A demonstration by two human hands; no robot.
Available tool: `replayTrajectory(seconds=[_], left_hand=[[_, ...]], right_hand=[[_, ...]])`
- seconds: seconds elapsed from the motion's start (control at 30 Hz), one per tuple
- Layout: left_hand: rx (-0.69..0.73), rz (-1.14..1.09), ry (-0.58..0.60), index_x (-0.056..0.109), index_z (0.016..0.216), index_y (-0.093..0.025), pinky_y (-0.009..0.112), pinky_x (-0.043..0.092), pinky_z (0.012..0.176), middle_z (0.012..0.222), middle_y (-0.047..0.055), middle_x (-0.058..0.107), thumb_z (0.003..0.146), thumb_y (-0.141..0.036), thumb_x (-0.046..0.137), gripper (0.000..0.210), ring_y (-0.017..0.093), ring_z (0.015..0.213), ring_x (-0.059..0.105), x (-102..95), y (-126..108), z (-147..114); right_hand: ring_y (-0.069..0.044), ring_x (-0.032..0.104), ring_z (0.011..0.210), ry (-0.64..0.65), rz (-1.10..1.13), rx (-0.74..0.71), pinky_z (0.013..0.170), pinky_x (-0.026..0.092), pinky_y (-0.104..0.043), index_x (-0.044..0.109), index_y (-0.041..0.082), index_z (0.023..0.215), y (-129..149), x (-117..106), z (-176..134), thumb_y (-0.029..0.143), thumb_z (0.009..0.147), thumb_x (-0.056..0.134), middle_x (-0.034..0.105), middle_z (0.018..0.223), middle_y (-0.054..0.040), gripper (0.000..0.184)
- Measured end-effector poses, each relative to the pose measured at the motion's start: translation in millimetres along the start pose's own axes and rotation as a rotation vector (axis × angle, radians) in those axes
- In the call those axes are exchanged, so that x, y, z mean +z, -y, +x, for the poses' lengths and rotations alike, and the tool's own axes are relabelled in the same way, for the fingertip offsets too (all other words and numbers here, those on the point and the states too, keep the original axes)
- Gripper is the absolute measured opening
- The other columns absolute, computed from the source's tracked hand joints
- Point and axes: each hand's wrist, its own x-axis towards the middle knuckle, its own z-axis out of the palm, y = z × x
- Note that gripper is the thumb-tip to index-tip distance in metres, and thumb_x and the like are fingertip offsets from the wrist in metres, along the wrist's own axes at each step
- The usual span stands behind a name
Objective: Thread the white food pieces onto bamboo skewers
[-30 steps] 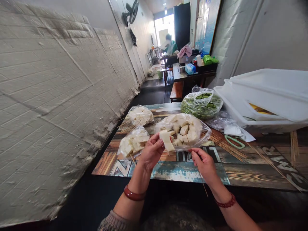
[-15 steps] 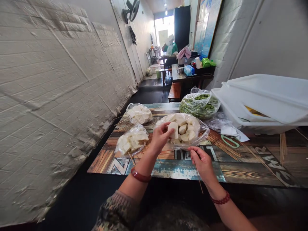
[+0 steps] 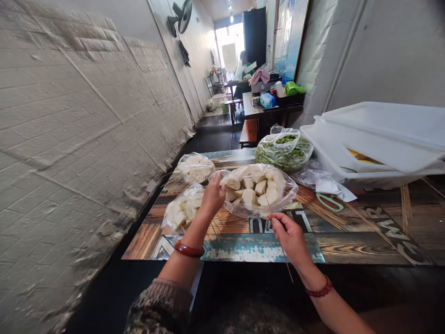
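Pinching a bare, thin brown wooden skewer in the right grip, with the left grip, hold unclear, at a clear plastic bag of many remaining pale chunks.

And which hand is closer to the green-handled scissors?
Right hand: it's left of the green-handled scissors, nearer the camera. The left hand is farther left, by the largest bag of white chunks.

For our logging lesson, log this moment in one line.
left hand: at pale-chunk bag; right hand: holds skewer; greens: bagged on table
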Motion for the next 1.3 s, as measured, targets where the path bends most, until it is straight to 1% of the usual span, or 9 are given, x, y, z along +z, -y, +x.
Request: replayTrajectory(seconds=[0.1, 0.2, 0.37, 0.53, 0.73, 0.8, 0.93, 1.07, 1.3], left_hand=[[-0.020, 0.204, -0.099, 0.041, 0.142, 0.001, 0.046, 0.037, 0.113, 0.149, 0.029, 0.042, 0.086, -0.015, 0.055, 0.060, 0.034, 0.140, 0.041, -5.6, 1, 11], [-0.026, 0.330, -0.087, 0.050, 0.135, -0.005, 0.045, 0.043, 0.108, 0.136, 0.025, 0.057, 0.089, -0.019, 0.056, 0.049, 0.033, 0.132, 0.051, -16.6, -6, 13], [0.078, 0.255, 0.115, 0.067, 0.110, -0.015, 0.038, 0.053, 0.085, 0.096, 0.012, 0.074, 0.091, -0.025, 0.052, 0.026, 0.026, 0.091, 0.069, -21.9, -29, 12], [0.196, 0.133, 0.308, 0.074, 0.095, -0.019, 0.031, 0.053, 0.081, 0.091, 0.007, 0.076, 0.086, -0.019, 0.055, 0.021, 0.020, 0.083, 0.069, 1.9, -42, 24], [0.197, 0.065, 0.315, 0.070, 0.117, -0.019, 0.033, 0.052, 0.091, 0.119, 0.009, 0.071, 0.080, -0.010, 0.058, 0.039, 0.021, 0.095, 0.068, 32.5, -50, 58], [0.155, 0.058, 0.278, 0.065, 0.126, -0.017, 0.032, 0.053, 0.088, 0.122, 0.011, 0.070, 0.082, -0.011, 0.057, 0.044, 0.020, 0.091, 0.069, 38.6, -52, 73], [0.096, 0.075, 0.223, 0.060, 0.130, -0.015, 0.028, 0.054, 0.080, 0.114, 0.011, 0.072, 0.091, -0.013, 0.046, 0.042, 0.016, 0.083, 0.070, 41.4, -49, 93], [0.086, 0.167, 0.217, 0.072, 0.104, -0.015, 0.030, 0.052, 0.081, 0.092, 0.008, 0.075, 0.089, -0.017, 0.049, 0.028, 0.018, 0.083, 0.068, 35.1, -39, 89], [0.092, 0.328, 0.230, 0.071, 0.100, -0.015, 0.037, 0.046, 0.092, 0.109, 0.014, 0.069, 0.076, -0.025, 0.068, 0.026, 0.028, 0.104, 0.061, 43.5, -30, 71]], right_hand=[[-0.012, 0.043, 0.046, -0.005, -0.016, -0.003, 0.045, 0.035, -0.023, 0.072, 0.017, 0.094, 1, 0, 0, 0.040, 0.088, 0.058, 0.049, 0.056, 0.0051, 0.028], [-0.012, 0.044, 0.046, -0.008, -0.026, -0.007, 0.046, 0.036, -0.024, 0.072, 0.017, 0.094, 2, 0, 0, 0.039, 0.087, 0.059, 0.049, 0.056, 0.0051, 0.028], [-0.012, 0.043, 0.047, 0.003, -0.031, -0.011, 0.046, 0.035, -0.023, 0.072, 0.016, 0.093, 2, 1, -1, 0.041, 0.088, 0.057, 0.047, 0.055, 0.0052, 0.030], [-0.012, 0.042, 0.045, 0.062, -0.053, -0.029, 0.043, 0.032, -0.023, 0.074, 0.016, 0.099, 18, 0, 5, 0.043, 0.090, 0.055, 0.049, 0.055, 0.0047, 0.034], [-0.021, 0.065, 0.068, 0.081, -0.354, -0.255, 0.063, 0.050, -0.030, 0.077, 0.016, 0.110, 59, -14, 64, 0.034, 0.085, 0.056, 0.075, 0.077, -0.0053, 0.037], [-0.025, 0.069, 0.083, 0.033, -0.388, -0.276, 0.076, 0.052, -0.035, 0.073, 0.014, 0.120, 64, -20, 92, 0.031, 0.084, 0.054, 0.078, 0.094, -0.0093, 0.044], [-0.030, 0.071, 0.085, -0.044, -0.420, -0.281, 0.082, 0.052, -0.043, 0.065, 0.007, 0.129, 62, -28, 129, 0.030, 0.084, 0.051, 0.079, 0.094, -0.0149, 0.053], [-0.029, 0.071, 0.098, -0.005, -0.381, -0.287, 0.085, 0.054, -0.039, 0.073, 0.014, 0.118, 53, -30, 120, 0.032, 0.085, 0.052, 0.077, 0.113, -0.0133, 0.043], [-0.025, 0.073, 0.085, 0.009, -0.311, -0.239, 0.075, 0.056, -0.035, 0.071, 0.012, 0.120, 43, -33, 73, 0.036, 0.089, 0.052, 0.079, 0.102, -0.0128, 0.043]])
